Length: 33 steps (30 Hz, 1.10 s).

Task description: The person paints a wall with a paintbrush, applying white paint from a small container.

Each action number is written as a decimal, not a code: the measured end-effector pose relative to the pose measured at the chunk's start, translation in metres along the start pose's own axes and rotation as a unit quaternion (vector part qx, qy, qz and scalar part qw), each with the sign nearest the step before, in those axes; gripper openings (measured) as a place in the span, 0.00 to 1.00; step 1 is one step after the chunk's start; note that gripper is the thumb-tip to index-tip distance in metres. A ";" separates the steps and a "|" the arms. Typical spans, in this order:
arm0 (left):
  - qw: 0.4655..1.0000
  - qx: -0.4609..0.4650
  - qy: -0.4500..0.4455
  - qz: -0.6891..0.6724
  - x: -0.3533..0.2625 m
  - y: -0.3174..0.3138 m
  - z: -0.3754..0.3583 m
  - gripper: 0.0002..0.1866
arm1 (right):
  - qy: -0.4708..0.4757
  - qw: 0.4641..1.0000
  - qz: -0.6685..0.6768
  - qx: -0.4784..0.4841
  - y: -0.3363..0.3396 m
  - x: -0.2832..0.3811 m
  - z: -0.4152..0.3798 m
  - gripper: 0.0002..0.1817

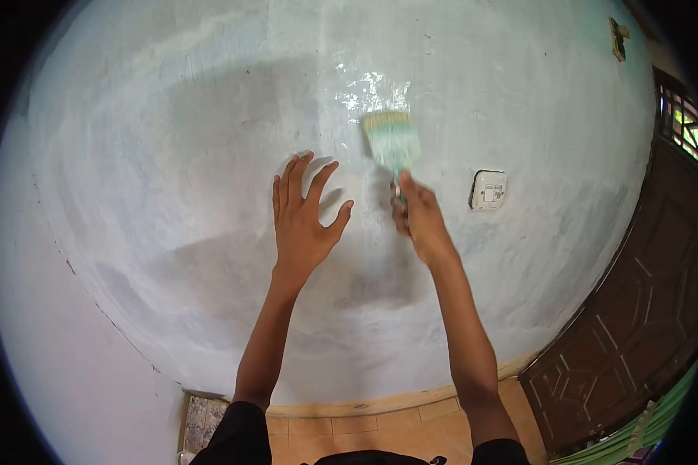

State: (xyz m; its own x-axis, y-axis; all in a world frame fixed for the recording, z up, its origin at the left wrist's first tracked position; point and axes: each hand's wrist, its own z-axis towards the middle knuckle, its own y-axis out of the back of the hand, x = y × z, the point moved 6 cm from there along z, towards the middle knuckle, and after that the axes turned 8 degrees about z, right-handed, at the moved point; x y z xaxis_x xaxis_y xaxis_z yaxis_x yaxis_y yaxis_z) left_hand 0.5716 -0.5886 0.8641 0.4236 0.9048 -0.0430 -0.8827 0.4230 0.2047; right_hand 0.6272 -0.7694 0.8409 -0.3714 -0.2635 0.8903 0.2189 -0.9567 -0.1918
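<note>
In the head view, the right hand's fingers (408, 194) close around the handle of a wide paintbrush (392, 141), its bristles up against the wall (233, 170) just below a wet, shiny patch (374, 91). The left hand (304, 225) spreads its fingers wide, holding nothing, near the bare wall left of the brush. Open wall surrounds both hands; the switch plate (488, 191) sits near the right hand, while the dark door (636, 310) edges the wall's right side, well apart.
</note>
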 end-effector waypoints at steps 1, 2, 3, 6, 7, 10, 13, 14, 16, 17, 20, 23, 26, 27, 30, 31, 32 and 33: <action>1.000 -0.002 0.007 -0.010 -0.002 -0.001 0.001 0.18 | 0.033 0.999 0.001 0.008 -0.003 0.018 0.017 0.26; 1.000 0.002 0.006 -0.006 -0.005 -0.001 0.002 0.17 | 0.064 0.998 0.001 0.017 -0.005 0.030 0.027 0.26; 1.000 0.006 0.006 -0.002 -0.006 -0.001 0.002 0.16 | 0.065 0.998 -0.005 0.014 -0.004 0.029 0.031 0.26; 1.000 0.013 0.009 0.023 -0.006 0.001 -0.003 0.15 | 0.033 0.999 -0.018 0.004 -0.002 0.008 0.034 0.26; 0.999 0.014 0.013 0.034 -0.005 0.001 -0.005 0.15 | 0.002 1.000 -0.019 -0.001 -0.001 -0.007 0.018 0.26; 0.999 0.021 0.000 0.041 0.000 0.001 -0.010 0.16 | -0.066 0.998 0.001 0.020 0.004 -0.030 -0.014 0.24; 1.000 0.007 0.012 0.003 0.002 0.003 -0.003 0.16 | -0.041 0.997 0.051 0.030 -0.011 0.002 -0.011 0.21; 1.000 0.003 0.009 0.003 0.002 0.003 -0.001 0.16 | -0.023 0.997 0.072 0.025 -0.016 0.018 -0.005 0.20; 1.000 -0.004 0.007 0.002 0.000 0.002 0.000 0.16 | 0.025 0.995 0.081 0.046 -0.023 0.050 0.024 0.18; 1.000 -0.004 0.013 0.000 -0.002 0.002 -0.001 0.16 | 0.048 0.994 0.085 0.057 -0.025 0.059 0.033 0.18; 1.000 0.001 0.023 0.002 -0.003 0.004 -0.004 0.15 | 0.031 0.997 0.075 0.007 -0.018 0.042 0.045 0.18; 1.000 0.015 0.018 0.019 0.002 0.006 -0.010 0.14 | -0.052 0.996 0.071 -0.024 -0.011 -0.012 0.004 0.19; 0.999 0.017 0.008 0.038 0.009 0.008 -0.009 0.13 | -0.066 0.995 0.068 0.022 -0.003 -0.044 -0.014 0.19; 0.999 0.011 0.005 0.031 0.010 0.006 -0.007 0.13 | -0.061 0.996 0.070 0.011 -0.007 -0.033 -0.015 0.19; 1.000 0.009 0.003 0.020 0.007 0.004 0.000 0.13 | -0.011 0.996 0.089 0.008 -0.021 0.012 0.003 0.19; 1.000 0.014 0.007 0.017 0.006 0.002 0.000 0.16 | 0.013 0.994 0.101 0.038 -0.021 0.024 0.018 0.19; 1.000 0.020 0.010 0.015 0.006 0.000 -0.001 0.19 | 0.037 0.991 0.113 0.068 -0.021 0.031 0.028 0.19; 0.999 0.029 0.015 0.013 0.009 -0.004 -0.004 0.24 | 0.034 0.994 0.085 0.051 -0.016 0.027 0.036 0.20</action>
State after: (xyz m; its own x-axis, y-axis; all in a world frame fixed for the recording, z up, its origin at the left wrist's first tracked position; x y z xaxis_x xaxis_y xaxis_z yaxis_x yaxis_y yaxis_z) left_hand 0.5776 -0.5820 0.8588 0.3931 0.9171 -0.0659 -0.8799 0.3960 0.2628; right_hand 0.6462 -0.7562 0.8830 -0.3807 -0.4315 0.8178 0.3728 -0.8810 -0.2914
